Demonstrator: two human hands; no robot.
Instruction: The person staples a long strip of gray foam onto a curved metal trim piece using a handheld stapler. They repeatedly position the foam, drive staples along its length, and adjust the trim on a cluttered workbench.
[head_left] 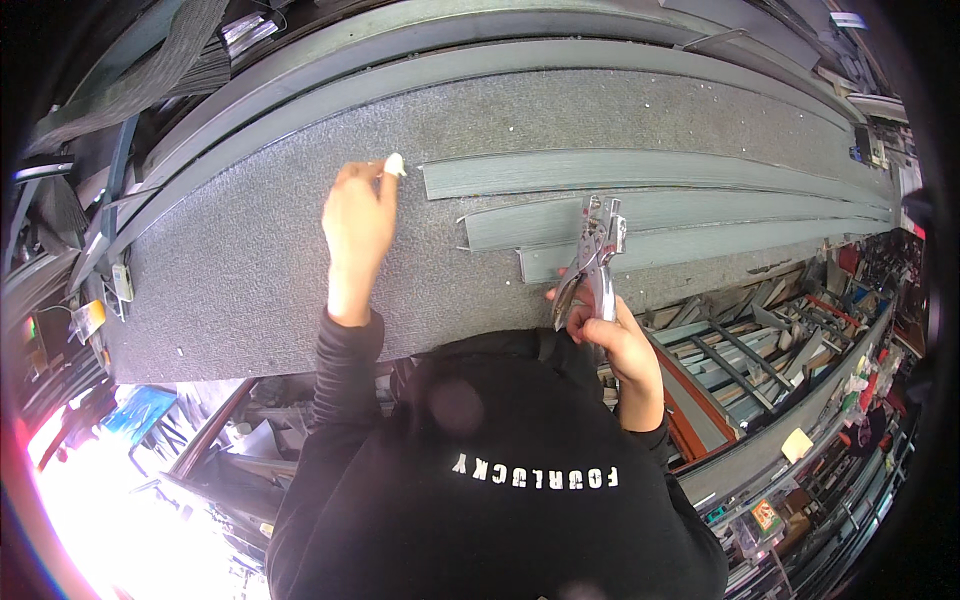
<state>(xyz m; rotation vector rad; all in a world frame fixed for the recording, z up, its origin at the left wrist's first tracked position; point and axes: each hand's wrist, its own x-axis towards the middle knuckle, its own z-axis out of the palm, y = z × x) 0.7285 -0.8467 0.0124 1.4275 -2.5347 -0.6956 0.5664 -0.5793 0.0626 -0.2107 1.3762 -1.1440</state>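
Carefully: loose strips ahead, metal pliers in your right hand

At the left, your left hand [360,220] hovers over the carpeted table [240,260] with its fingers curled together. A small white piece [395,163] sits at its fingertips; whether you pinch it or it wraps a finger, I cannot tell. Losing it on the speckled carpet would be easy if it is loose.

Just right of that hand begin three grey strips: the upper strip [600,173], the middle strip [520,224] and the lower strip [545,265]. Their near ends are staggered and nothing visibly clamps them, so a sleeve or tool catching one could skew it.

Your right hand [622,345] is wrapped around the handles of the metal pliers [598,250], whose head lies across your view of the lower two strips. Contact is unclear; a slip there could scratch or dent them.

Farther right, the rack [740,472] holds long bars and jumbled offcuts. Below it, a clear package [765,518] bears an orange-and-green label; you cannot make out its contents from here.
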